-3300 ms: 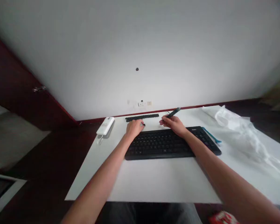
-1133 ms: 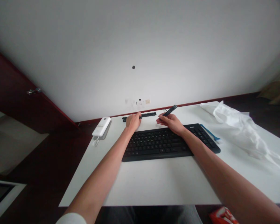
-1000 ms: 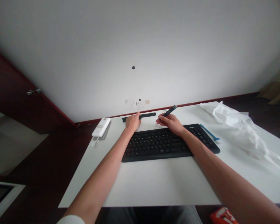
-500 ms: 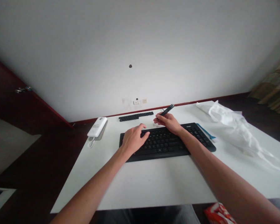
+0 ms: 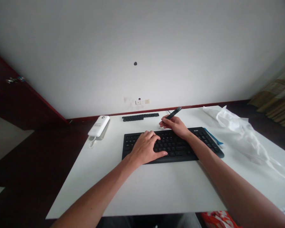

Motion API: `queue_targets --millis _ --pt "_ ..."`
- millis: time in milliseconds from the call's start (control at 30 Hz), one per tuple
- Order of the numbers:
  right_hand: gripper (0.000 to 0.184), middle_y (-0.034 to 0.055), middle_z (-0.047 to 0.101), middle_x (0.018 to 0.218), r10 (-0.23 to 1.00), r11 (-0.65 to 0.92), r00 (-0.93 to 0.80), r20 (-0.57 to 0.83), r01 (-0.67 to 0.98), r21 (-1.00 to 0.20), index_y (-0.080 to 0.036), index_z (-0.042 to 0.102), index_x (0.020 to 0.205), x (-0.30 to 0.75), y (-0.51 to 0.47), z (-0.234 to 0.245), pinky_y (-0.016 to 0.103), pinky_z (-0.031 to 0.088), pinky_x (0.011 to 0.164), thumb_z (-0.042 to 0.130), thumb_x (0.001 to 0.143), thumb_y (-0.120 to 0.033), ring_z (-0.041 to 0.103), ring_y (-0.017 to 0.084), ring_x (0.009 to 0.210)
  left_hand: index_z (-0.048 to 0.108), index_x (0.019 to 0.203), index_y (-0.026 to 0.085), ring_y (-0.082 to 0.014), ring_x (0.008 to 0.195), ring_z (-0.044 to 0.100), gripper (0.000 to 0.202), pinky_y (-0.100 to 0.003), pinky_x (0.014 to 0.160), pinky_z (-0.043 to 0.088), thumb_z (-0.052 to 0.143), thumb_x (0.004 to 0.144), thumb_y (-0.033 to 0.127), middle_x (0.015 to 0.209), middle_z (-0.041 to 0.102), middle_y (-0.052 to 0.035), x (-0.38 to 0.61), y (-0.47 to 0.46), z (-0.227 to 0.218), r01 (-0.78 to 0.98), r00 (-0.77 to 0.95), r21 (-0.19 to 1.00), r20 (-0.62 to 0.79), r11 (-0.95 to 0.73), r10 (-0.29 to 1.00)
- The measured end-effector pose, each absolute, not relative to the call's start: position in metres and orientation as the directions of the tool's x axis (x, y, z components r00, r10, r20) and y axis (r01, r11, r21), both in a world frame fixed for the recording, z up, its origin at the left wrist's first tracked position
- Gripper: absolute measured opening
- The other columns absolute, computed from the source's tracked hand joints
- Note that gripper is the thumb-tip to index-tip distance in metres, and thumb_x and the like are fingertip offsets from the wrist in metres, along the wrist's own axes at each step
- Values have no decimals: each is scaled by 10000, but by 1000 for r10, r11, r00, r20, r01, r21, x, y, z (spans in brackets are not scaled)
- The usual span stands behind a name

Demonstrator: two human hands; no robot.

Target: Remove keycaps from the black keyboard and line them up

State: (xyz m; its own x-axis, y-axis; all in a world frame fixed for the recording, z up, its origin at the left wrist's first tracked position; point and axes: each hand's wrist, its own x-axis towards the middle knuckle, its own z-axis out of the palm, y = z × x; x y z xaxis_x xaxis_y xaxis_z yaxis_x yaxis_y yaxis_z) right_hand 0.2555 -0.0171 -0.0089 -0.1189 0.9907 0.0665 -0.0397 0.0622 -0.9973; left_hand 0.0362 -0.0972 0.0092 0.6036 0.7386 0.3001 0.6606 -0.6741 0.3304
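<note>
Because the left hand [image 5: 144, 147] spreads over the left half of the black keyboard [image 5: 174, 148] on the counter [image 5: 156, 190], fingers well apart and holding nothing visible, leaning weight there could skid the board. Farther off, the right hand [image 5: 173, 124] has its fingers closed around a dark pen-like tool [image 5: 175, 112], tilted near the keyboard's far edge; a loose pinch might let it slip. Beyond, dark key-like pieces [image 5: 135, 118] lie in rows, which a stray knuckle could scatter.
</note>
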Motion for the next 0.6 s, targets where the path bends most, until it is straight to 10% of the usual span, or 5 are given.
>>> queue_targets --millis 600 --pt "453 106 783 841 881 -15 -462 -97 178 -984 -138 709 903 254 -36 14 306 637 701 805 793 -567 755 208 749 662 1174 195 -275 956 675 612 -420 883 485 742 799 672 1049 721 -71 40 -96 1 713 584 311 233 -628 778"
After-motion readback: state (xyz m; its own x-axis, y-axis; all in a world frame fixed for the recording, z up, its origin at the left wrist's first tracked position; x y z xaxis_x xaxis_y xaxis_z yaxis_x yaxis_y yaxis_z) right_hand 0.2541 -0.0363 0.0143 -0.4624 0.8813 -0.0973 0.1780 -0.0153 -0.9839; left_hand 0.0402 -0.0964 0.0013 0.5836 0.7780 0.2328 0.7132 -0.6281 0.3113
